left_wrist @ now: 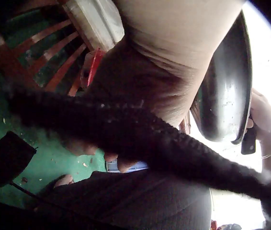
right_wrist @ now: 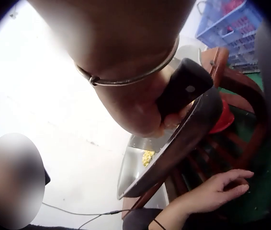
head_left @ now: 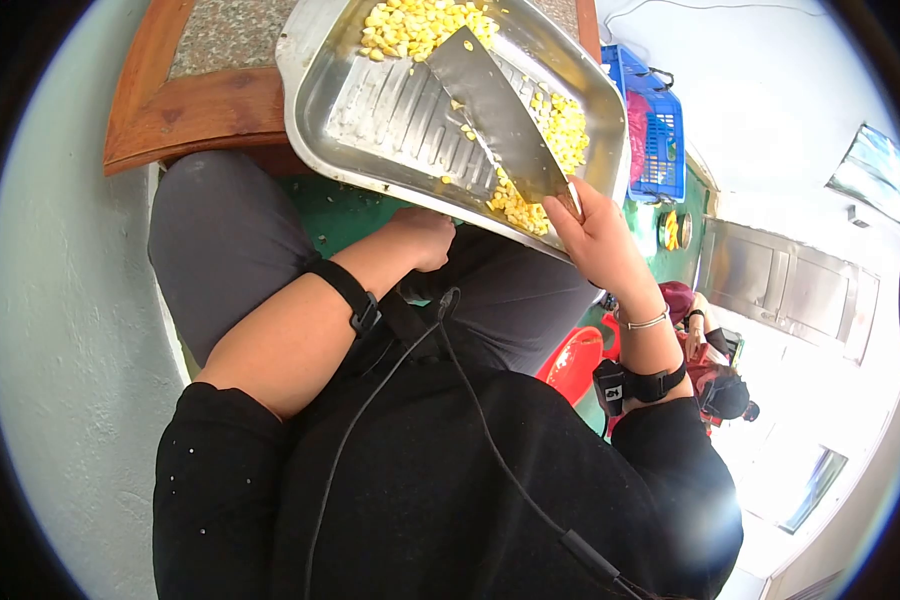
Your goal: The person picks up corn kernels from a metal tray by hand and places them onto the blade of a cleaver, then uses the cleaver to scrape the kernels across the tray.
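Observation:
My right hand (head_left: 600, 240) grips the handle of a broad cleaver (head_left: 500, 120), whose blade lies over a metal tray (head_left: 315, 130). Yellow pieces (head_left: 420, 28) are heaped at the tray's far left, with more (head_left: 562, 130) along its right side and near the blade's lower end. The right wrist view shows the black handle (right_wrist: 186, 88) in the right hand (right_wrist: 135, 110). My left hand (head_left: 425, 238) is just below the tray's near edge, holding nothing; in the right wrist view that hand (right_wrist: 217, 191) has its fingers loosely extended. It is mostly shadowed in the left wrist view.
The tray stands on a wood-framed stone surface (head_left: 210, 105). To the right are a blue crate (head_left: 665, 150), a round container (head_left: 674, 230) and a red basin (head_left: 573, 365) on the green floor. Another person (head_left: 715, 375) is at the right. A cable (head_left: 345, 440) crosses my torso.

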`<state>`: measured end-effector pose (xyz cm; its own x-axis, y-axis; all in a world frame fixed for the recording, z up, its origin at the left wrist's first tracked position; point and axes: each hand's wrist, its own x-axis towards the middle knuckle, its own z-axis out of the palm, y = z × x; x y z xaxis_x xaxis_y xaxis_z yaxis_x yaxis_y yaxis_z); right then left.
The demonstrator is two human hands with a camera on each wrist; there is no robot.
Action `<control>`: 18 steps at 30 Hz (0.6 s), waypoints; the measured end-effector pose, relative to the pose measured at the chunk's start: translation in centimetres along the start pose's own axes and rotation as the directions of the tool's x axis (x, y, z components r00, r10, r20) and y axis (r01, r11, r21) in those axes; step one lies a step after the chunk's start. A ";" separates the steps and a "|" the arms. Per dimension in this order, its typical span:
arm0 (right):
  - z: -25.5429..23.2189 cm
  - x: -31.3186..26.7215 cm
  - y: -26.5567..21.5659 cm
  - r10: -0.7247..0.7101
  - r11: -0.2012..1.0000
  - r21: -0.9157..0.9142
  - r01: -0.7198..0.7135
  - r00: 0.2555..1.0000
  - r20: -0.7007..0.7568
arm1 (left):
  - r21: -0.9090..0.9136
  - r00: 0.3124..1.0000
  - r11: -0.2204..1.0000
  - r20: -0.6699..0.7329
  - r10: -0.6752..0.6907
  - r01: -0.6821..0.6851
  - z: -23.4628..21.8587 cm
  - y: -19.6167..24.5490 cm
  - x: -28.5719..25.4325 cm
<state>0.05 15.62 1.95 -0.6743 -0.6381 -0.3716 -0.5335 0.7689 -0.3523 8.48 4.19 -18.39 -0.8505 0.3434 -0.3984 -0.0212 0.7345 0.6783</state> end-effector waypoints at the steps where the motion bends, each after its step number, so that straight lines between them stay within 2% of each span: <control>1: 0.1 0.0 0.0 -0.002 1.000 0.001 0.002 1.000 0.001 | -0.024 1.000 1.000 0.011 -0.013 0.013 -0.1 0.0 0.0; 7: -0.2 -0.3 0.3 0.005 1.000 -0.006 -0.005 1.000 0.022 | -0.027 1.000 1.000 -0.008 -0.014 0.014 -0.5 0.2 -0.4; 10: -0.2 -1.1 1.1 -0.043 0.998 0.034 0.043 0.999 -0.021 | -0.037 1.000 0.999 0.001 -0.014 0.014 -0.6 0.0 -0.4; 13: -0.8 -1.9 1.3 -0.030 1.000 -0.007 0.030 0.999 -0.040 | -0.026 1.000 1.000 0.002 -0.009 0.009 -0.6 0.1 -0.3; 15: -1.6 -2.2 0.7 0.080 0.991 -0.108 -0.076 0.996 0.035 | -0.016 1.000 1.000 0.006 -0.008 0.008 -0.4 0.3 -0.2; 18: -0.7 -1.7 1.4 0.059 0.990 -0.128 -0.057 0.998 0.012 | -0.029 1.000 1.000 -0.006 -0.008 0.008 0.0 0.0 0.0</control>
<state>0.04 17.83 2.69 -0.6986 -0.5919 -0.4021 -0.5548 0.8029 -0.2180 8.51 4.19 -18.38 -0.8537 0.3336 -0.3999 -0.0430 0.7202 0.6925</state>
